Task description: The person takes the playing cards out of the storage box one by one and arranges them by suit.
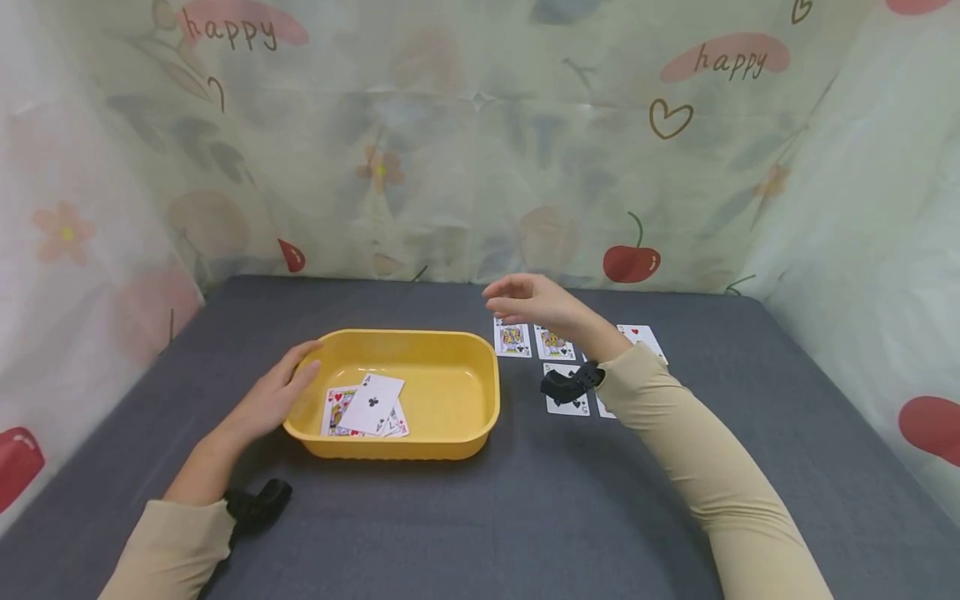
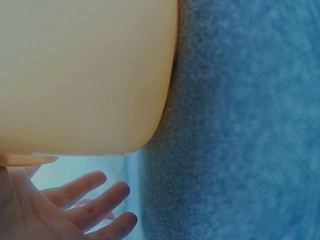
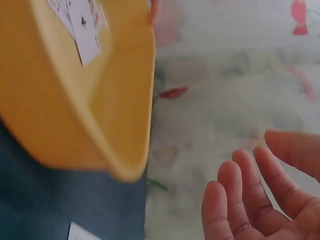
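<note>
Partly hidden cards (image 1: 592, 406) under right hand (image 1: 536, 304), fingers loose, left hand (image 1: 272, 398) flat against tray (image 1: 450, 342).

A makeshift recording booth rather than a lived-in room — a dark grey felt-covered table (image 1: 525, 517) fills the lower frame, boxed in on the left, right and top by a translucent plastic curtain (image 1: 450, 150) printed with cherries, flowers, hearts and "happy". Nothing else of a room — walls or furniture — shows past it.
</note>
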Motion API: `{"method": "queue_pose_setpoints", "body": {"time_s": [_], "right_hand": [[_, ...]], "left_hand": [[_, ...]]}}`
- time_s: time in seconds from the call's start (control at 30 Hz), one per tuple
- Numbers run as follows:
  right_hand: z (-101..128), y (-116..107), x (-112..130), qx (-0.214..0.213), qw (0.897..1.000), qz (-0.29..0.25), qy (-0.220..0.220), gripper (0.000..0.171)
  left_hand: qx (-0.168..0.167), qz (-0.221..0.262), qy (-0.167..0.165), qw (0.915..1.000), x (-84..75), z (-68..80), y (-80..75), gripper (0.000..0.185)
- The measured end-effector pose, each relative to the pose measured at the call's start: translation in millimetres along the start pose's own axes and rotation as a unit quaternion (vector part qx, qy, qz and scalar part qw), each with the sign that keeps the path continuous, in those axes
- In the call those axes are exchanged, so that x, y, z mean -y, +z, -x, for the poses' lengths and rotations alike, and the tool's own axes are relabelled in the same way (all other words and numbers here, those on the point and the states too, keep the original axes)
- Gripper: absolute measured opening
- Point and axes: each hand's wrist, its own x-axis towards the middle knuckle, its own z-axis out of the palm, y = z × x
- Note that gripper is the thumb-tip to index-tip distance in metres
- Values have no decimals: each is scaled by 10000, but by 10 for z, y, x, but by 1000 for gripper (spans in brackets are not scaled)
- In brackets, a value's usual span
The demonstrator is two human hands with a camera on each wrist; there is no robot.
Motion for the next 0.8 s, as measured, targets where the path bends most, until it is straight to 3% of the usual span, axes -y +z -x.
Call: {"method": "queue_pose_setpoints", "body": {"time_s": [0.37, 0.8], "right_hand": [[-234, 496, 239, 695, 9975, 115, -61, 32], [-556, 908, 208, 1227, 9906, 598, -48, 38]], "left_hand": [[-21, -5, 74, 10000, 15, 5, 3, 59], [29, 52, 44, 10000, 0, 1, -1, 60]]}}
